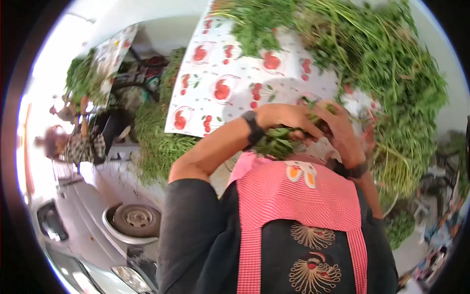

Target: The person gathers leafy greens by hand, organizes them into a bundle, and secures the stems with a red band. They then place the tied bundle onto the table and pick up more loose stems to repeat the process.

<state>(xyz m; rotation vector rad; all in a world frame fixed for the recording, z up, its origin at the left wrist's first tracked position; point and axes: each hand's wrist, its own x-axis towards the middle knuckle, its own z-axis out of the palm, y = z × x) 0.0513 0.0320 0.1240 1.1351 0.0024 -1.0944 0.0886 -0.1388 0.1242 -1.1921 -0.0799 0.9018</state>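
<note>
Both hands are close together above the near edge of a table [196, 93] covered with a cherry-print cloth. My left hand [289, 120] reaches in from the left, its fingers closed round a bunch of leafy green stems [276, 144]; the leaves hang below it. Beside it, my right hand [338, 130] has its fingers bent round the upper part of the same greens. A dark band circles each wrist. A large heap of green stems [391, 73] lies on the table's right side, and more greens [259, 24] lie at the far edge.
On the left, a person [81, 142] in a checked shirt sits near another table with greens [85, 78]. More cut greens [156, 142] lie left of my table. A silver car [88, 215] stands at the lower left. Greens and other items [401, 228] are at the lower right.
</note>
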